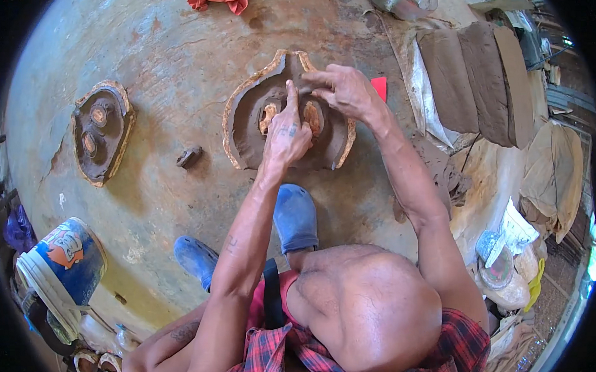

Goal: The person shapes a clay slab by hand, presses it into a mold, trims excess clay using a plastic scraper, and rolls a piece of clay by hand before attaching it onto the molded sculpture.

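A pale-rimmed mould (pixel 228 126) lined with dark wet clay (pixel 247 138) lies on the floor in front of me. Two raised rounded forms stand in its middle, one of them an orange-topped form (pixel 313 118). My left hand (pixel 287 135) reaches over the middle, its index finger stretched along the clay and the other fingers curled, holding nothing visible. At the upper right part of the mould, my right hand (pixel 347 92) touches the clay with fingers spread apart. Its fingertips partly hide the clay near the mould's narrow top.
A smaller clay-lined mould (pixel 103 134) lies to the left. Between the moulds is a small clay lump (pixel 189 157). Clay slabs (pixel 475 81) rest on sheeting at right, near a red flat piece (pixel 379 88). A bucket (pixel 64 260) stands lower left; a red cloth (pixel 219 0) lies far off.
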Demonstrator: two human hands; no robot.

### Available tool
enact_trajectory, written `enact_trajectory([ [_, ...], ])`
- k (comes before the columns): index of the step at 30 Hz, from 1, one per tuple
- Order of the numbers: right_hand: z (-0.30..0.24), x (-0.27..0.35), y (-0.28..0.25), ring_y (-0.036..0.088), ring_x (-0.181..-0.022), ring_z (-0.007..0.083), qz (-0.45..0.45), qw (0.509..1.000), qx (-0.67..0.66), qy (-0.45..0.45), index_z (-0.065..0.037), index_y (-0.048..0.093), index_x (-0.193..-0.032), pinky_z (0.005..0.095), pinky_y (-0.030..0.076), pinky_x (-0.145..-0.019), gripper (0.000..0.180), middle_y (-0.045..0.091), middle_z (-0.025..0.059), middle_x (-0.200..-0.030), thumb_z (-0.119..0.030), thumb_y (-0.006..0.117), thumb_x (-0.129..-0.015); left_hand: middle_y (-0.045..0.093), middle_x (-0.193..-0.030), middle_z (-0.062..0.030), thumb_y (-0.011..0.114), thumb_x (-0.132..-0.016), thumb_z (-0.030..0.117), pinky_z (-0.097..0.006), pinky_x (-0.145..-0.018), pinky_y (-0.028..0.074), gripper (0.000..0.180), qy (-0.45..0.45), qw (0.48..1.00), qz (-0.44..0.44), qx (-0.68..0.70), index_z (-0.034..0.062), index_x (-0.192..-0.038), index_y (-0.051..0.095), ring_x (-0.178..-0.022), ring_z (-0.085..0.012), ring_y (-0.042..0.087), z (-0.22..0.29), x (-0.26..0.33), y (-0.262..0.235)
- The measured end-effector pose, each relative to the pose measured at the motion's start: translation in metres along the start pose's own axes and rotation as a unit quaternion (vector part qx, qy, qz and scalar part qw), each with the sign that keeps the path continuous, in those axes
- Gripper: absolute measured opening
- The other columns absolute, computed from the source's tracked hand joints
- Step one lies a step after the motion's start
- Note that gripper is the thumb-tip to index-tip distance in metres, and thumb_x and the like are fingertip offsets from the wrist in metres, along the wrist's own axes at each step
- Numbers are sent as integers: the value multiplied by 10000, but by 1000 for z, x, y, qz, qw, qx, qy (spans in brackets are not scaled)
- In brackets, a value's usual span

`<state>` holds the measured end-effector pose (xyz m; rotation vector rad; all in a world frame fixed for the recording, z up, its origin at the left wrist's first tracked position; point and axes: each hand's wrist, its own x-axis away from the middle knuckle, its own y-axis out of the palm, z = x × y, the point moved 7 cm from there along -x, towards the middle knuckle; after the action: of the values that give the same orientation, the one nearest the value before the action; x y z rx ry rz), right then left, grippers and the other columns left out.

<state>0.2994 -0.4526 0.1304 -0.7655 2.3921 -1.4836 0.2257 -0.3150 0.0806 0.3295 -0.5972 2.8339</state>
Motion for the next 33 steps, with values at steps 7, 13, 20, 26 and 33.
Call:
enact_trajectory([
  [7,9,13,6,700,-933,383,-35,997,33,58,-221,783,-1219,494,569,-826,276,704,177,-968,-293,675,-977,538,-1516,-272,519,-798,-13,-478,-1097,491,978,4,995,-60,-77,24,-1681,99,-1199,-458,664,5,-15,-3],
  [13,6,21,10,678,-901,384,-26,997,38,55,-132,767,-1217,492,543,-806,270,673,174,-921,-257,682,-994,611,-1456,-204,533,-786,-32,-501,-1087,495,964,18,974,-102,-202,62,-1677,176,-1188,-457,659,17,-25,-8],
  [20,6,28,9,710,-942,429,16,997,-4,71,-131,765,-1152,545,569,-828,261,727,212,-947,-295,646,-987,708,-1238,-246,543,-789,-37,-550,-963,526,907,111,971,-90,-193,98,-1653,302,-1023,-470,695,16,-37,-18],
  [26,12,36,16,709,-966,424,14,996,12,82,-102,757,-1189,532,566,-860,287,735,208,-987,-281,642,-996,728,-1090,-278,541,-788,-37,-549,-789,550,913,102,937,-175,-286,117,-1657,307,-897,-472,706,30,-45,-14],
  [33,10,44,15,715,-972,414,11,992,-21,123,-95,764,-1163,532,572,-849,265,745,201,-1015,-252,640,-989,728,-985,-288,589,-774,-17,-552,-794,533,959,205,944,-132,-221,153,-1669,291,-886,-465,700,30,-49,-11],
])
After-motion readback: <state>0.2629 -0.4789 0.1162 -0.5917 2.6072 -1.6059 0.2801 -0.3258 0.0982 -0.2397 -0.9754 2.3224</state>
